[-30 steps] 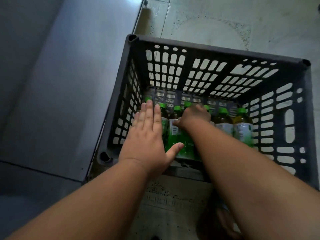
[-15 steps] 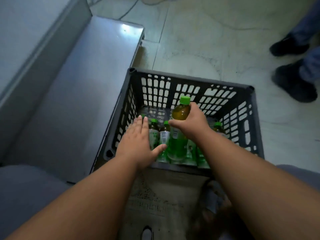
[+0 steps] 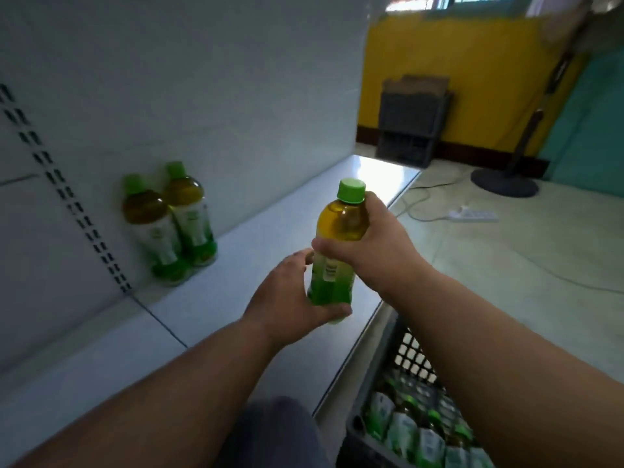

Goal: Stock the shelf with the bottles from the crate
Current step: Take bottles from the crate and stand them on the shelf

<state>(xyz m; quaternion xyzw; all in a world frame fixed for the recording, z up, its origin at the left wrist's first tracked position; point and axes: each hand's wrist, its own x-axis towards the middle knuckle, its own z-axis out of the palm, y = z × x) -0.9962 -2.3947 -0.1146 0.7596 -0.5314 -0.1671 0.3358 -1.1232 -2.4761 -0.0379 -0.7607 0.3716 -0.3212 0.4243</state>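
A green-capped tea bottle (image 3: 341,228) is held upright above the white shelf (image 3: 256,251). My right hand (image 3: 374,244) grips its upper body, below the cap. My left hand (image 3: 290,298) cups its green base from the left and underneath. Two matching bottles (image 3: 169,224) stand side by side on the shelf against the back panel, to the left. The dark crate (image 3: 388,352) sits on the floor at the lower right, partly behind my right forearm, with several green-labelled bottles (image 3: 415,430) inside.
A slotted upright strip (image 3: 64,194) runs down the shelf's back panel at left. On the floor beyond are a fan base (image 3: 503,184), a white power strip (image 3: 472,214) with cables, and another dark crate (image 3: 412,126) against the yellow wall.
My right hand lifted the bottle out of the crate and over the shelf. My left hand left the crate and took hold of the bottle's base. The view swung up from crate to shelf.
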